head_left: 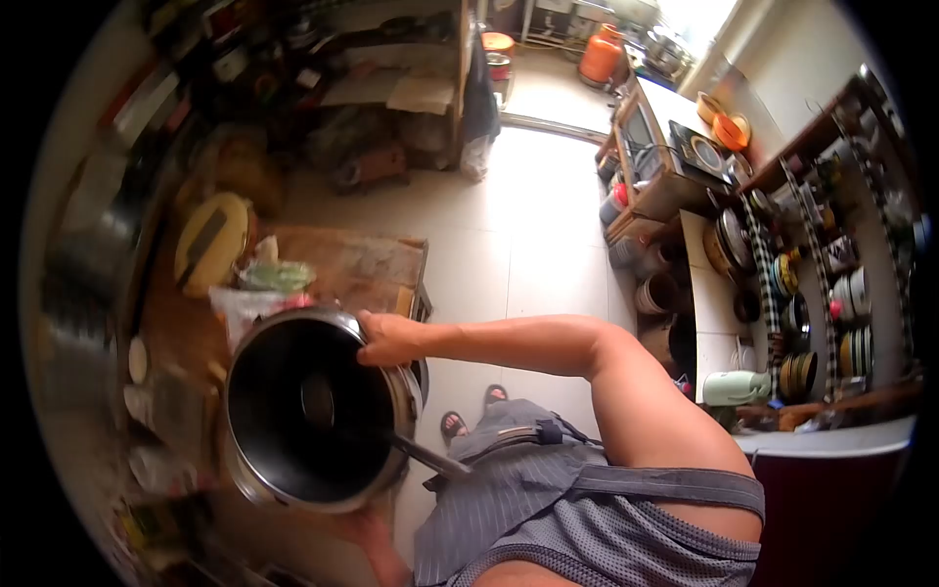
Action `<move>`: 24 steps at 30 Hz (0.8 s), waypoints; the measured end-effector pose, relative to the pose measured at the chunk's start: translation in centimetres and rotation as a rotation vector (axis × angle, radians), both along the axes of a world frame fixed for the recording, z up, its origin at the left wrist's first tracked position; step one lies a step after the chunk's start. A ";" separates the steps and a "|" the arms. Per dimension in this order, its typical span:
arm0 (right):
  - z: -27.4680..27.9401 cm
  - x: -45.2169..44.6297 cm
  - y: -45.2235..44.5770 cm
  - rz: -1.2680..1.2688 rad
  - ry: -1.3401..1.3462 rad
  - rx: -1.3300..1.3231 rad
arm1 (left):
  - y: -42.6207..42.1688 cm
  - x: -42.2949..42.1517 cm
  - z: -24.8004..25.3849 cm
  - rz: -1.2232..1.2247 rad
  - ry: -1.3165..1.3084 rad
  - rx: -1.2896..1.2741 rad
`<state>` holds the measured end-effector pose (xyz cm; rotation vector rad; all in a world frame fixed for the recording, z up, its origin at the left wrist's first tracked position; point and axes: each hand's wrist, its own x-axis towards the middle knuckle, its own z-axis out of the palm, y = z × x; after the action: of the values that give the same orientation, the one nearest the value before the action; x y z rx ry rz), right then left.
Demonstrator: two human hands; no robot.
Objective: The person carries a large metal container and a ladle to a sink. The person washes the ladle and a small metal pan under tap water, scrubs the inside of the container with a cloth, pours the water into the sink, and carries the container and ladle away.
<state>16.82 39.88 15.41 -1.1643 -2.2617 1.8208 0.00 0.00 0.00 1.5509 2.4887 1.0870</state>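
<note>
A large metal pot (256, 430) with a dark inside is tipped so that its mouth faces me, over the near part of the wooden table (377, 262). My right hand (389, 338) is closed on the upper right of its rim. Low down, my left hand (367, 528) is against the pot's underside, with its fingers mostly hidden behind it. A grey bar-like handle (430, 456) crosses the rim towards my apron; whether it belongs to the pot or to a tool inside, I cannot tell. Just beyond the pot lies a clear plastic bag (245, 305).
A round cutting board with a knife (203, 245) and a green packet (279, 276) lie on the table. Cluttered shelves (391, 93) stand behind it. To the right are a hot plate (699, 152), a pale green flask (736, 387) and shelves of bowls. An orange gas cylinder (600, 55) stands far off.
</note>
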 end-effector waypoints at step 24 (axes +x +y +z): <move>-2.0 57.3 37.0 -0.793 -0.160 0.277 | 60.7 39.7 4.0 -0.156 -1.325 -0.115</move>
<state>74.16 76.89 13.41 -1.8240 -1.6383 1.1072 39.68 60.67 3.96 0.5521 1.4281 1.2663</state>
